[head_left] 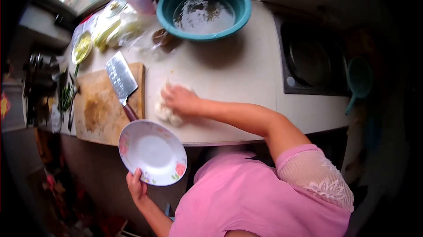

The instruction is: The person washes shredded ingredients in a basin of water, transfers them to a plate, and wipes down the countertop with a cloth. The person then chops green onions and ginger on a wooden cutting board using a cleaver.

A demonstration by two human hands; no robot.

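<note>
Right hand point(180, 99)'s over white lumpy stuff point(163, 112) on the counter point(246, 74), too blurry to tell if it's gripping. Left hand point(138, 184) has the plate point(155, 152) pinched by the rim, roughly 7 o'clock from the right hand.

The blurred right grip point(179, 99) partly hides white stuff point(163, 112) too blurred to identify.

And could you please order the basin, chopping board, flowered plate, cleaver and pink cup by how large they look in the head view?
1. Basin and chopping board: too alike to rank, the board being partly covered.
2. Flowered plate.
3. Cleaver.
4. Pink cup.
</note>
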